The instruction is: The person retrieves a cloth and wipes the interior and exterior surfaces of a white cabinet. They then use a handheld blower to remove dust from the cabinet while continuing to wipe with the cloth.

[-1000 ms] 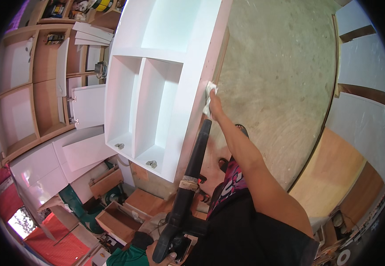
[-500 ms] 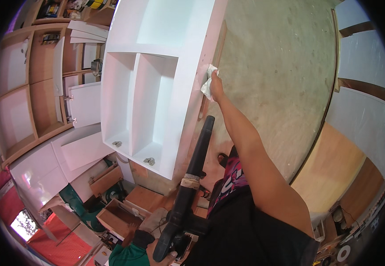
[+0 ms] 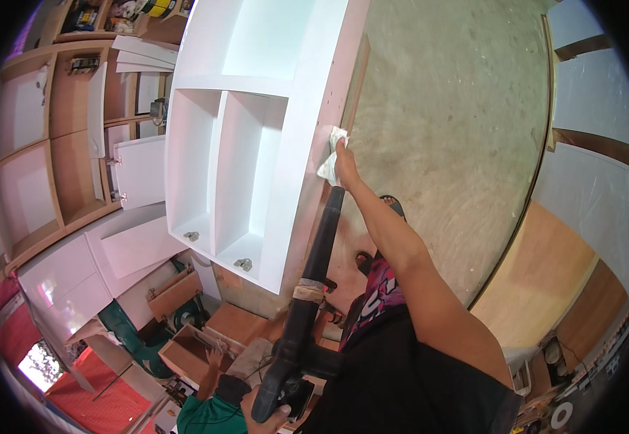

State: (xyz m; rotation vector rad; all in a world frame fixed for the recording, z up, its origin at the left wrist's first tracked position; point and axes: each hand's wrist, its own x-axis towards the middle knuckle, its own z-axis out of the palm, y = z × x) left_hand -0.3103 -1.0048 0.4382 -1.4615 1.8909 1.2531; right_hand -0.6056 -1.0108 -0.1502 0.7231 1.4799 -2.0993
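Observation:
A folded white cloth point(image 3: 326, 169) is pinched in my right hand point(image 3: 345, 165), pressed against the pinkish side of a large white cabinet point(image 3: 274, 217). At the lower edge my left hand point(image 3: 264, 416) grips a black handheld blower point(image 3: 285, 365), its fingers wrapped round the rear part. The blower's long nozzle, bound with tan tape at the joint, points up, its tip ending just below my right hand. Two open compartments with metal hinges at their near edge show in the cabinet.
A co-worker in a green shirt point(image 3: 209, 416) crouches at lower left, one hand point(image 3: 215, 359) at a wooden drawer box point(image 3: 184, 354). Wooden cabinet frames point(image 3: 75, 173) stand left; panels point(image 3: 582, 173) line the right. A sandaled foot point(image 3: 394, 205) stands on the floor beside my right forearm.
My right hand and the cloth have slid nearer along the cabinet's side. A sandaled foot has come into view beside my forearm. The co-worker's hand now shows at the drawer box.

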